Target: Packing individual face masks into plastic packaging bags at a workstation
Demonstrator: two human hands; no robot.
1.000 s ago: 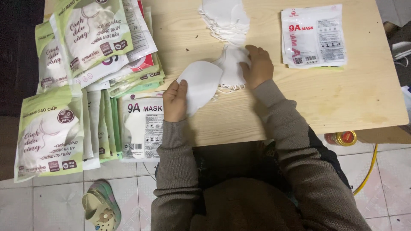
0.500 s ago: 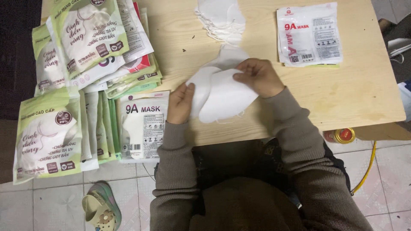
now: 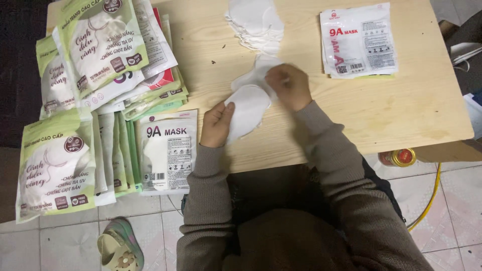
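Observation:
My left hand (image 3: 217, 124) grips the near edge of a small stack of white face masks (image 3: 248, 108) lying on the wooden table (image 3: 391, 108). My right hand (image 3: 289, 86) is closed on the far side of these masks, pinching a white mask (image 3: 258, 70) that lies just beyond the stack. A pile of loose white masks (image 3: 255, 22) sits further back near the table's far edge.
Green and white mask packets (image 3: 100, 45) are heaped on the left. One flat white packet (image 3: 168, 150) overhangs the near edge beside my left hand. More packets (image 3: 359, 40) lie at the back right. A tin (image 3: 399, 157), a yellow hose (image 3: 427, 200) and a sandal (image 3: 120, 246) are on the tiled floor.
My right hand moved back from the pile of loose masks toward my left hand, bringing another mask to the stack. My left hand stayed at the stack's near edge.

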